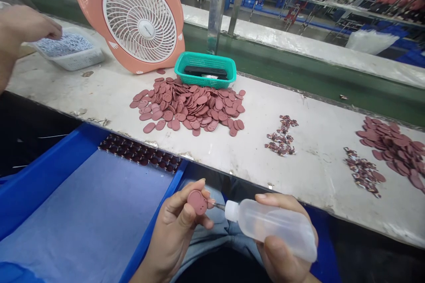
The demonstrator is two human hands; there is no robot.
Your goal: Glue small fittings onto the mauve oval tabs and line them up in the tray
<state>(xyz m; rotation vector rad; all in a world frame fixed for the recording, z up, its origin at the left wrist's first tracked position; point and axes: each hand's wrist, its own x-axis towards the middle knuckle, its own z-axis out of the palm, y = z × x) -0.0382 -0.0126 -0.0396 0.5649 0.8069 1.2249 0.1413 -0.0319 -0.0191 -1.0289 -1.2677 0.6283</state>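
My left hand (175,225) pinches a flat, round, dusky-red disc (197,202) with small holes between thumb and fingers, holding it up above my lap in front of the surface's near edge. A second small piece of the same colour (210,203) shows just beside its right edge, partly behind it; I cannot tell whether the two are joined. My right hand (282,258) is wrapped around a translucent white plastic squeeze bottle (275,227), tilted almost onto its side, its white cap (231,211) and thin dark nozzle (218,206) pointing at that second piece. Whether the tip touches it, I cannot tell.

On the long white surface (312,128) ahead of me lies a broad heap of flat, oval, dusky-red pieces (195,108), with a green perforated plastic basket (199,80) at its back and a coral-coloured fan with a white grille (146,28) behind its left side. To the right are two clusters of small brown-and-white bits (282,137) and another dusky-red heap (395,146). At far left, another person's hand (26,24) is over a white plastic tub (83,59). Below, a blue bin (83,212) carries rows of dark round pieces (141,154) along its far end.
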